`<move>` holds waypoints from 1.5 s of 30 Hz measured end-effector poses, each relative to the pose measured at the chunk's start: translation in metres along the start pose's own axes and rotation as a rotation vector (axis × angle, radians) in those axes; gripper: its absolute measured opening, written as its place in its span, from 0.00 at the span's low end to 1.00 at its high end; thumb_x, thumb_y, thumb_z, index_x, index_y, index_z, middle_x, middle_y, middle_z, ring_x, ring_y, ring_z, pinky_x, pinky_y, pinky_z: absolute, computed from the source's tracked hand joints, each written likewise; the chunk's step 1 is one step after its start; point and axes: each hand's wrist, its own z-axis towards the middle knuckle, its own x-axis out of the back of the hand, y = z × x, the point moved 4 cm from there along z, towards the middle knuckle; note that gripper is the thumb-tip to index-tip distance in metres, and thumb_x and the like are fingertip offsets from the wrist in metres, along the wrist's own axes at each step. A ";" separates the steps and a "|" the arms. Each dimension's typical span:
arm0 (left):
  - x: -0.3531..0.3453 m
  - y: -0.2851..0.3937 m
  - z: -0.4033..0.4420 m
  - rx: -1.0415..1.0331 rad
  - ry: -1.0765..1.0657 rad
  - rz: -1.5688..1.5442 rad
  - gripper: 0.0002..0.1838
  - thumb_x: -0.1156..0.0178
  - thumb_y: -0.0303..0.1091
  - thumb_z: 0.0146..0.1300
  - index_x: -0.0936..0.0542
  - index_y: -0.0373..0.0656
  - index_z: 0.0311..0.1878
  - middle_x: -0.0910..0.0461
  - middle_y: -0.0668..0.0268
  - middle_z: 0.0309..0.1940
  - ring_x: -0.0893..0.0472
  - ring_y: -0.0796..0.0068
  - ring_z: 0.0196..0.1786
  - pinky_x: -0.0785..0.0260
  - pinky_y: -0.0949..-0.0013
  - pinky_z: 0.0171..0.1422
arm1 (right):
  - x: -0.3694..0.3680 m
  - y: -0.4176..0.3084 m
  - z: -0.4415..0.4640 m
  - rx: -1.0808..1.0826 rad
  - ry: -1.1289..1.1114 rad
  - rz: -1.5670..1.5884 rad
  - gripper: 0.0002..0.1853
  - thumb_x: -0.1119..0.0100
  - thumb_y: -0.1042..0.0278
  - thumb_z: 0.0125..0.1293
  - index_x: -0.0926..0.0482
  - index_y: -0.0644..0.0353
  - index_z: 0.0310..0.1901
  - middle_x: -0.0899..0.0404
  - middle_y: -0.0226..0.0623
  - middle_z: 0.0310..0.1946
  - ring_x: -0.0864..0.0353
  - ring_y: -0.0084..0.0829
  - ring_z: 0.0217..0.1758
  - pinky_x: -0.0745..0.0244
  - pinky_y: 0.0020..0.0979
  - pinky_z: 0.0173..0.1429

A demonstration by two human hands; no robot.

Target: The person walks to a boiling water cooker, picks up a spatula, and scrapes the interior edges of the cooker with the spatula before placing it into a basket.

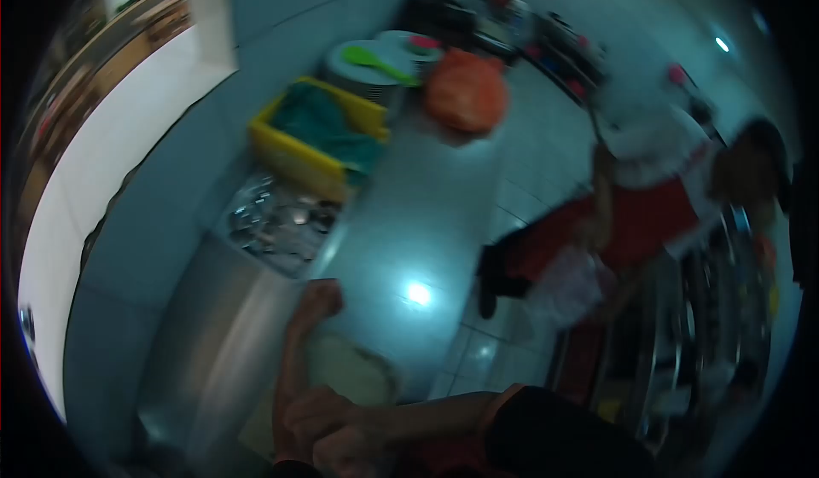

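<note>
My left hand (321, 299) is curled into a loose fist above the edge of the steel counter, its forearm rising from the bottom of the view; I see nothing in it. My right hand (328, 427) comes in from a dark sleeve, with its fingers bent, and overlaps my left forearm. Whether it grips the forearm or something small is too dim to tell. Beneath and beside my arms is a pale, roundish flat thing (350, 367) with a darker edge, partly hidden. Just beyond my left hand is a container of shiny metal pieces (286, 226), perhaps cutlery.
Along the steel counter (409, 214) stand a yellow crate (367, 113) with green cloth (311, 120), a lidded bucket (363, 64) topped by a light-green utensil (380, 64), and an orange bag (465, 94). A co-worker (631, 214) holding a whitish plastic bag (572, 286) is on the right.
</note>
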 end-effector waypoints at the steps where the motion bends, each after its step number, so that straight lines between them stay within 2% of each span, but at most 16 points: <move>1: 0.003 -0.010 0.002 -0.072 0.088 -0.010 0.28 0.52 0.57 0.73 0.28 0.47 0.22 0.28 0.71 0.16 0.30 0.82 0.18 0.39 0.74 0.21 | 0.003 -0.036 -0.015 -0.120 -0.082 -0.087 0.15 0.56 0.59 0.74 0.30 0.59 0.32 0.31 0.36 0.18 0.31 0.33 0.18 0.34 0.36 0.24; 8: -0.069 0.063 -0.038 -0.424 0.235 0.947 0.25 0.42 0.40 0.69 0.32 0.32 0.19 0.34 0.55 0.13 0.37 0.64 0.17 0.43 0.58 0.25 | 0.036 -0.262 -0.167 -1.120 -0.247 -0.827 0.14 0.52 0.55 0.74 0.27 0.58 0.46 0.21 0.43 0.28 0.19 0.47 0.30 0.26 0.45 0.33; 12: -0.156 0.055 -0.096 -0.443 0.159 0.954 0.25 0.48 0.41 0.73 0.29 0.32 0.22 0.31 0.53 0.14 0.34 0.63 0.18 0.42 0.55 0.26 | 0.067 -0.386 -0.352 -1.635 -0.254 -1.457 0.20 0.50 0.48 0.71 0.28 0.58 0.49 0.18 0.47 0.32 0.17 0.51 0.36 0.24 0.50 0.39; 15: -0.261 0.019 -0.146 -0.624 0.096 0.822 0.24 0.50 0.43 0.74 0.29 0.33 0.25 0.33 0.60 0.16 0.34 0.69 0.23 0.40 0.61 0.29 | 0.056 -0.496 -0.493 -1.718 0.651 -1.645 0.20 0.50 0.49 0.69 0.26 0.57 0.51 0.18 0.49 0.34 0.17 0.52 0.40 0.24 0.52 0.42; 17: -0.386 0.042 -0.233 -0.602 -0.003 1.027 0.28 0.51 0.53 0.74 0.14 0.36 0.42 0.16 0.53 0.26 0.20 0.58 0.24 0.29 0.61 0.27 | 0.003 -0.558 -0.588 -1.578 1.276 -1.665 0.20 0.51 0.49 0.70 0.25 0.56 0.52 0.17 0.50 0.36 0.17 0.52 0.41 0.23 0.51 0.43; 20: -0.515 -0.088 -0.251 -0.450 -0.778 0.723 0.15 0.43 0.38 0.70 0.22 0.34 0.33 0.23 0.53 0.22 0.25 0.62 0.25 0.32 0.62 0.33 | -0.123 -0.597 -0.702 -1.435 2.119 -1.112 0.23 0.51 0.46 0.69 0.24 0.59 0.50 0.18 0.51 0.43 0.18 0.53 0.47 0.23 0.50 0.51; 24: -0.722 -0.136 -0.400 -0.376 -1.670 0.817 0.14 0.40 0.43 0.68 0.20 0.39 0.41 0.19 0.58 0.30 0.20 0.64 0.32 0.28 0.64 0.40 | -0.338 -0.624 -0.840 -1.521 2.268 -1.299 0.17 0.50 0.54 0.66 0.20 0.61 0.40 0.19 0.53 0.43 0.22 0.56 0.50 0.26 0.49 0.56; 25: -0.756 -0.168 -0.414 -0.344 -1.789 0.773 0.16 0.40 0.45 0.68 0.20 0.40 0.42 0.18 0.59 0.32 0.20 0.65 0.35 0.27 0.64 0.42 | -0.377 -0.625 -0.879 -1.722 1.788 -1.798 0.12 0.49 0.60 0.65 0.21 0.60 0.36 0.19 0.51 0.38 0.20 0.52 0.45 0.25 0.49 0.51; 27: -0.808 -0.218 -0.437 -0.288 -1.992 0.923 0.20 0.40 0.51 0.67 0.20 0.40 0.43 0.17 0.58 0.34 0.18 0.65 0.39 0.26 0.65 0.46 | -0.464 -0.645 -0.877 -0.950 2.843 -1.534 0.08 0.47 0.68 0.66 0.23 0.64 0.35 0.21 0.44 0.27 0.20 0.35 0.33 0.26 0.36 0.37; 29: -0.854 -0.250 -0.462 -0.349 -2.094 1.182 0.24 0.41 0.55 0.66 0.20 0.39 0.44 0.16 0.57 0.35 0.18 0.65 0.40 0.26 0.64 0.48 | -0.518 -0.676 -0.835 -0.345 3.104 -1.489 0.08 0.49 0.68 0.70 0.25 0.64 0.36 0.26 0.35 0.24 0.26 0.24 0.27 0.32 0.28 0.30; 32: -0.898 -0.295 -0.487 -0.268 -2.061 1.206 0.25 0.40 0.57 0.65 0.20 0.40 0.44 0.16 0.58 0.37 0.17 0.66 0.39 0.24 0.64 0.46 | -0.589 -0.675 -0.865 -0.555 3.081 -1.974 0.26 0.39 0.44 0.65 0.22 0.59 0.52 0.14 0.40 0.30 0.16 0.39 0.34 0.20 0.51 0.41; 34: -0.903 -0.347 -0.497 0.060 -1.991 1.223 0.25 0.44 0.58 0.68 0.21 0.42 0.47 0.17 0.63 0.36 0.17 0.72 0.38 0.24 0.68 0.38 | -0.580 -0.708 -0.809 0.360 3.142 -1.862 0.09 0.53 0.69 0.73 0.27 0.63 0.36 0.31 0.27 0.22 0.33 0.20 0.23 0.36 0.25 0.28; 40: -0.935 -0.397 -0.565 -0.068 -2.336 1.906 0.24 0.40 0.54 0.63 0.20 0.47 0.54 0.14 0.60 0.40 0.15 0.65 0.36 0.23 0.55 0.38 | -0.593 -0.783 -0.762 0.580 3.369 -1.391 0.11 0.52 0.66 0.73 0.23 0.61 0.36 0.29 0.26 0.21 0.35 0.16 0.21 0.41 0.22 0.23; 42: -0.952 -0.438 -0.588 -0.091 -2.738 1.582 0.24 0.35 0.46 0.61 0.23 0.50 0.59 0.15 0.57 0.46 0.15 0.61 0.47 0.21 0.49 0.45 | -0.599 -0.787 -0.785 0.537 3.415 -1.143 0.12 0.49 0.63 0.71 0.22 0.63 0.39 0.23 0.32 0.23 0.28 0.20 0.22 0.34 0.25 0.26; 43: -0.970 -0.436 -0.622 -0.748 -3.052 1.152 0.23 0.35 0.41 0.60 0.23 0.48 0.59 0.15 0.58 0.46 0.16 0.60 0.49 0.21 0.48 0.46 | -0.601 -0.787 -0.800 0.457 3.441 -1.078 0.14 0.47 0.60 0.70 0.22 0.65 0.40 0.21 0.35 0.24 0.26 0.23 0.23 0.30 0.28 0.28; 45: -1.001 -0.453 -0.662 -0.466 -2.987 1.442 0.22 0.36 0.42 0.61 0.22 0.46 0.58 0.15 0.57 0.45 0.16 0.59 0.48 0.21 0.49 0.46 | -0.609 -0.774 -0.834 0.350 3.524 -0.913 0.14 0.46 0.61 0.69 0.21 0.65 0.40 0.20 0.36 0.23 0.24 0.23 0.21 0.29 0.27 0.25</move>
